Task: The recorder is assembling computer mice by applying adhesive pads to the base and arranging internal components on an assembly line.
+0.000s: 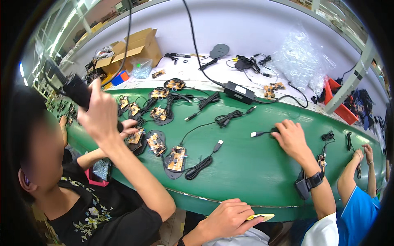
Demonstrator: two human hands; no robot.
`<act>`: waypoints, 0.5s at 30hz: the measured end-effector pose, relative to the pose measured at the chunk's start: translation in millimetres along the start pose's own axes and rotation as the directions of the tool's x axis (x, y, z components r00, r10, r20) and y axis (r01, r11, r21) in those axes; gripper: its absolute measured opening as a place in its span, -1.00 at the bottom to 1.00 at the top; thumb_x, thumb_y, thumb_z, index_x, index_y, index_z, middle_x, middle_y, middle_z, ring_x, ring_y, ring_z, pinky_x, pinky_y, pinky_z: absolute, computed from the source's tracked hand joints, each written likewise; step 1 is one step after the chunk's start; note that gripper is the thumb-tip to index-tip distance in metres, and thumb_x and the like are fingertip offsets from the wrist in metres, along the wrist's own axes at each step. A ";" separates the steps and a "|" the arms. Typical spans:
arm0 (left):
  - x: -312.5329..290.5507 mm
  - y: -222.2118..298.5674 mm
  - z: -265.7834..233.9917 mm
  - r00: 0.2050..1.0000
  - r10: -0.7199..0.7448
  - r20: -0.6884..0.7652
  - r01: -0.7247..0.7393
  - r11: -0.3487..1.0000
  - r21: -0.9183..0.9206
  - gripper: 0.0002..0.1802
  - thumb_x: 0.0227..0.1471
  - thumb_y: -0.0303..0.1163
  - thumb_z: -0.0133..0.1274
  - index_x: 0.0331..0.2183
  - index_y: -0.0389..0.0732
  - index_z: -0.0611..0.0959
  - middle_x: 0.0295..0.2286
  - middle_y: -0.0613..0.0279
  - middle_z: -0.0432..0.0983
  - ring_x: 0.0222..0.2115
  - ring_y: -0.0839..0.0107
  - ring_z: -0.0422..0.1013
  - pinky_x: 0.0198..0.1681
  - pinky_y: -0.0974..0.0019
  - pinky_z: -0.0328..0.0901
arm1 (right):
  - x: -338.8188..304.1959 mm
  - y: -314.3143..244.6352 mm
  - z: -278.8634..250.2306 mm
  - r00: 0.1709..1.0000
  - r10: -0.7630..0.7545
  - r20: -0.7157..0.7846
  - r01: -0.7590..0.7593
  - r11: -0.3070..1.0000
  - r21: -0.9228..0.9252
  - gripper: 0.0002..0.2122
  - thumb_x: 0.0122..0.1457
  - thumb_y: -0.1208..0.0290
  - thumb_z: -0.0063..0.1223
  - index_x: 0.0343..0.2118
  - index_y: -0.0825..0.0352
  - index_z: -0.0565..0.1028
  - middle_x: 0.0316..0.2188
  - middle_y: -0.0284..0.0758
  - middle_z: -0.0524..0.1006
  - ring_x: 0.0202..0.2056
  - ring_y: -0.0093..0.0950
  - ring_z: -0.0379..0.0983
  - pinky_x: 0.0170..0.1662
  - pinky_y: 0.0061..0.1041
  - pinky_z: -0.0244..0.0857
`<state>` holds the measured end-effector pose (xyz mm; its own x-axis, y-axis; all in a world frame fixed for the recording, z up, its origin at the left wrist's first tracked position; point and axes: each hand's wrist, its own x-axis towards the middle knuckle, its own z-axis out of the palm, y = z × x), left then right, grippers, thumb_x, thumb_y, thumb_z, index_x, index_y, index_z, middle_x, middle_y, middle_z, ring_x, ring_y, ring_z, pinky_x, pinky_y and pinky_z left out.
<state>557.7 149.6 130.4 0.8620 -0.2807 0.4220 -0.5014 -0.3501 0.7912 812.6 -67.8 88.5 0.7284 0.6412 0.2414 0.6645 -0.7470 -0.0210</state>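
Note:
Low in the view, over the table's front edge, my left hand (pixel 228 218) is closed round a flat yellow object (pixel 261 217), whose kind I cannot make out. My right hand (pixel 290 138) rests on the green mat to the right of centre, its fingers curled over a coiled black USB cable (pixel 275 130). The cable's white-and-metal plug (pixel 257 134) points left, out past the fingers. Most of the coil is hidden under that hand. To the left lies a mouse circuit board on a black base (pixel 176 158), its cable bundle (pixel 198 167) beside it.
At left, a co-worker's hand (pixel 99 112) grips a black electric screwdriver (pixel 75 91) above several mouse boards (pixel 156 143). Another co-worker's hands (pixel 358 155) are at far right. Behind stand a power adapter (pixel 239 92), cardboard box (pixel 141 47), plastic bag (pixel 301 55) and red bin (pixel 342 110).

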 end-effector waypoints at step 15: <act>1.3 -13.6 -31.7 0.978 -0.169 -0.125 0.174 0.984 0.035 -0.84 0.03 -0.47 0.38 -0.44 -0.33 0.70 -0.59 0.16 0.59 -0.67 0.22 0.48 -0.58 0.21 0.32 | -82.2 -123.3 -99.9 0.982 -0.162 0.099 -0.048 0.294 0.955 -0.55 -0.01 0.49 0.52 -0.02 0.43 0.63 -0.21 -0.19 0.70 -0.25 -0.29 0.63 -0.10 -0.37 0.48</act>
<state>568.0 182.4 134.2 0.9368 -0.1033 0.3344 -0.3456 -0.4244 0.8370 654.1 -45.9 168.2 0.6238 0.7682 0.1438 0.3194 -0.0826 -0.9440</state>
